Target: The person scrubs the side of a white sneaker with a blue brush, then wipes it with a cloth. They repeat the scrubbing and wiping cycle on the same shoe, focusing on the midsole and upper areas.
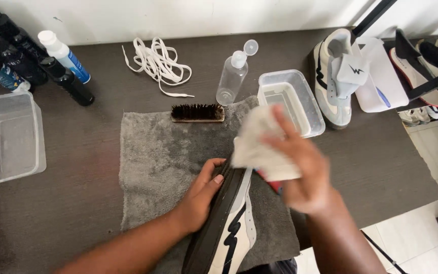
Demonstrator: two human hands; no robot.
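Right hand is closed around a crumpled white cloth, pressed against the toe end of a white sneaker with a dark sole and a black zigzag stripe; the hand is motion-blurred. Left hand clasps the sole edge, thumb on top, holding the shoe on its side. Shoe lies on a grey towel spread on the dark table, near the front edge. Judgement: wiping goes best with the left hand keeping the shoe pinned against the towel so it does not roll, and short strokes with a clean fold of cloth along the sole seam. Further out: a wooden brush at the towel's far edge, a clear spray bottle, a small tub of water just beside the cloth, loose white laces, the second sneaker standing at the far right, dark bottles and an empty clear container at left.
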